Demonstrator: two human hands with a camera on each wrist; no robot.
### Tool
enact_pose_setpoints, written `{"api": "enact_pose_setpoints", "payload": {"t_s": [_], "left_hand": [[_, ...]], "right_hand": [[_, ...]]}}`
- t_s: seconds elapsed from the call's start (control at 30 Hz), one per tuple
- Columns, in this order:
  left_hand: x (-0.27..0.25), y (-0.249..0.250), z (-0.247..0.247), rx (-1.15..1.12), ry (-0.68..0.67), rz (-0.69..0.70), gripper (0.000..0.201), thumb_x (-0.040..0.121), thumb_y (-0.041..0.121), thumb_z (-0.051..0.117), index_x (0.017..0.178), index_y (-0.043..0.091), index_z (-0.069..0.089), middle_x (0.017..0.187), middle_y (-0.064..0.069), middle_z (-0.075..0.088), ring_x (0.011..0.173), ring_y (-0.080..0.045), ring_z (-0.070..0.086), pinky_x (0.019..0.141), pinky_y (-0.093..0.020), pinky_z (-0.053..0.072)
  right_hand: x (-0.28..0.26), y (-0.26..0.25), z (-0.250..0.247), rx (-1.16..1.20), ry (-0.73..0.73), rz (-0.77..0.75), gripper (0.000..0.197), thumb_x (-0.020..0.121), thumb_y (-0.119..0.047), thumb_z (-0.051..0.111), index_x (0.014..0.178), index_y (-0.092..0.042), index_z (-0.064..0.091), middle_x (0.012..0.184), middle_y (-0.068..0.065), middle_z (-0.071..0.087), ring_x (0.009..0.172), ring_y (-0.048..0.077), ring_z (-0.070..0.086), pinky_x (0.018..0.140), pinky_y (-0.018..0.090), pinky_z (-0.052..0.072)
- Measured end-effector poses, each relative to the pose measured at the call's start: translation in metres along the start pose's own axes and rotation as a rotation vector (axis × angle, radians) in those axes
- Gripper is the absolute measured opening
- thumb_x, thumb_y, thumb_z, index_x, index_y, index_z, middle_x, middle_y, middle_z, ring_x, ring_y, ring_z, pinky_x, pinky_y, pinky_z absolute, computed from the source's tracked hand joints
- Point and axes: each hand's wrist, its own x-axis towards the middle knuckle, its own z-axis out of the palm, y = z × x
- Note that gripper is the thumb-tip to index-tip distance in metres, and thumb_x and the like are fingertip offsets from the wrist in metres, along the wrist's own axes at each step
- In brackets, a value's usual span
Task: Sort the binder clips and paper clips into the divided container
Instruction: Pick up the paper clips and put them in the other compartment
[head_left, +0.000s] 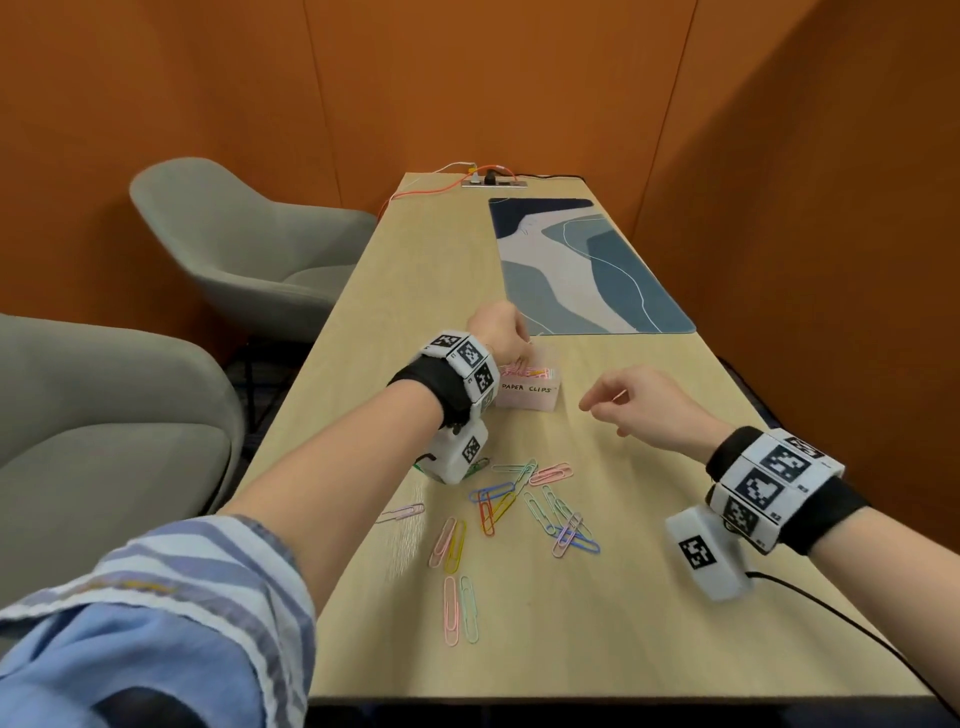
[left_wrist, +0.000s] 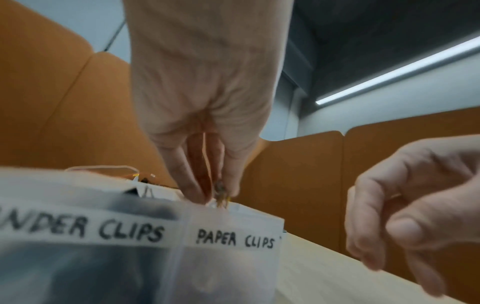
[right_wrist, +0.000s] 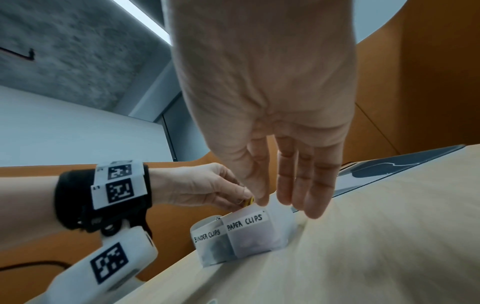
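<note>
A translucent divided container (head_left: 535, 400) stands mid-table, labelled "BINDER CLIPS" (left_wrist: 103, 230) and "PAPER CLIPS" (right_wrist: 245, 221). Dark binder clips (right_wrist: 215, 246) show through the left compartment. My left hand (head_left: 522, 358) hovers over the paper-clip compartment, and its fingertips (left_wrist: 197, 193) pinch a yellowish paper clip (right_wrist: 249, 200) just above the rim. My right hand (head_left: 597, 408) floats to the right of the container with relaxed fingers (right_wrist: 314, 185), holding nothing. Several coloured paper clips (head_left: 519, 509) lie scattered on the table nearer to me.
A blue patterned mat (head_left: 587, 265) covers the far right of the table (head_left: 649, 623). A power socket with orange cables (head_left: 488, 182) sits at the far end. Two grey chairs (head_left: 249, 249) stand to the left. Orange walls close in behind and on the right.
</note>
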Motion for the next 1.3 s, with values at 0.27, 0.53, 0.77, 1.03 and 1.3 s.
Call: {"api": "enact_pose_setpoints", "payload": {"t_s": [0.27, 0.53, 0.77, 1.03, 1.3], "left_hand": [[-0.045, -0.005, -0.03, 0.082, -0.025, 0.172, 0.025, 0.087, 0.026, 0.062, 0.101, 0.009, 0.074, 0.102, -0.004, 0.073, 0.095, -0.02, 0.065, 0.077, -0.026, 0.047], [-0.125, -0.05, -0.022, 0.273, -0.298, 0.144, 0.054, 0.093, 0.045, 0.051, 0.136, 0.012, 0.05, 0.14, -0.009, 0.051, 0.127, -0.025, 0.048, 0.105, -0.03, 0.037], [-0.173, -0.073, -0.01, 0.35, -0.556, 0.116, 0.097, 0.073, 0.07, 0.06, 0.15, 0.03, 0.018, 0.153, 0.0, 0.025, 0.14, -0.021, 0.023, 0.118, -0.038, 0.023], [-0.175, -0.066, -0.003, 0.494, -0.509, 0.14, 0.108, 0.065, 0.054, 0.078, 0.15, 0.023, 0.02, 0.138, -0.006, 0.035, 0.125, -0.025, 0.036, 0.108, -0.04, 0.036], [-0.152, -0.06, 0.001, 0.367, -0.372, 0.102, 0.075, 0.073, 0.04, 0.077, 0.136, 0.016, 0.045, 0.123, -0.01, 0.049, 0.115, -0.027, 0.054, 0.098, -0.037, 0.045]], "right_hand": [[-0.023, -0.021, 0.036, -0.225, -0.408, -0.163, 0.059, 0.085, -0.037, 0.062, 0.138, -0.02, 0.043, 0.139, -0.002, 0.048, 0.127, 0.015, 0.046, 0.109, 0.029, 0.036], [-0.045, -0.045, 0.056, -0.505, -0.547, -0.267, 0.077, 0.082, -0.054, 0.058, 0.146, -0.022, 0.029, 0.154, 0.007, 0.027, 0.141, 0.024, 0.027, 0.117, 0.035, 0.024], [-0.063, -0.028, 0.031, -0.448, -0.512, -0.245, 0.09, 0.073, -0.046, 0.073, 0.147, -0.023, 0.026, 0.146, 0.0, 0.035, 0.133, 0.018, 0.036, 0.114, 0.03, 0.029], [-0.069, -0.026, 0.048, -0.452, -0.395, -0.141, 0.076, 0.074, -0.041, 0.071, 0.139, -0.019, 0.038, 0.121, 0.008, 0.042, 0.117, 0.026, 0.042, 0.099, 0.031, 0.038], [-0.047, -0.045, 0.058, -0.421, -0.231, -0.193, 0.039, 0.081, -0.025, 0.066, 0.119, -0.016, 0.061, 0.106, 0.008, 0.057, 0.106, 0.025, 0.055, 0.082, 0.025, 0.037]]}}
